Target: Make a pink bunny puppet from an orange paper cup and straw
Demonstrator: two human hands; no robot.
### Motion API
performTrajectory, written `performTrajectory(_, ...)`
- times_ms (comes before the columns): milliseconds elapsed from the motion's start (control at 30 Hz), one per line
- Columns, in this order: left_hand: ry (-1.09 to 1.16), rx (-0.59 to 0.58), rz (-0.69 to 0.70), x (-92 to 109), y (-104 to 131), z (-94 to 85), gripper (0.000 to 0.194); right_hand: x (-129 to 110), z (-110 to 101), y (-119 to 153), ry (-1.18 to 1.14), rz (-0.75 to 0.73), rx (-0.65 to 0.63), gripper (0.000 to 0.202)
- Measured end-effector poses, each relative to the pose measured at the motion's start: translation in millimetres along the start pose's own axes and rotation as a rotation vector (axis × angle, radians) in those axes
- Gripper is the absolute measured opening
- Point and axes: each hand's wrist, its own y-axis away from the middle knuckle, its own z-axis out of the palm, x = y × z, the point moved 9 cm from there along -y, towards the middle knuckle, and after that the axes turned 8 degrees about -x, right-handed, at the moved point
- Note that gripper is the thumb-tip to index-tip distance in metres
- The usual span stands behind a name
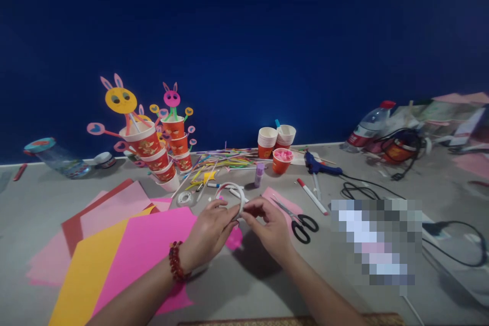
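A white ring (243,198) is held up on its edge over the middle of the table (244,290), between the two hands. Its near side is gripped by the fingers of the left hand (216,226). The same side is touched by the bent fingers of the right hand (269,221), but it cannot be told if anything is pinched there. The hands are kept close together. A dark red bracelet (178,261) is worn on the left wrist. Under the hands, a bright pink round (234,238) is partly seen. To the right, black-handled scissors (301,225) are laid partly on pink paper (272,194), and a red-capped pen (312,196) is set near them. To the left, a bright pink sheet (148,254) is spread partly over a yellow sheet (87,270), and a small tape roll (185,197) is placed past them. Farther out, a purple glue stick (259,175) is stood up in front of many thin sticks (229,155). Beside it, pink bits (283,155) are held in a red cup (282,166). A blue glue gun (323,165) is laid to the right. At the far left, red cups (143,145) are stacked, topped by a yellow bunny face (121,100). Behind everything, a blue wall (244,51) is seen.
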Motion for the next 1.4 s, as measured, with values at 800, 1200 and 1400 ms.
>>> performTrajectory(800,0.247,-0.071,-0.235,-9,0,-14.1,0.028,-12,6,1,-0.092,-0.110,-0.050,0.011)
performTrajectory(1200,0.321,0.080,-0.266,-17,8,-13.4,0.031,-18,7,11,-0.128,-0.231,0.013,0.007)
performTrajectory(1400,0.373,0.286,-0.517,-86,22,-49.3,0.035,12,-27,9,-0.387,-0.010,0.321,0.010)
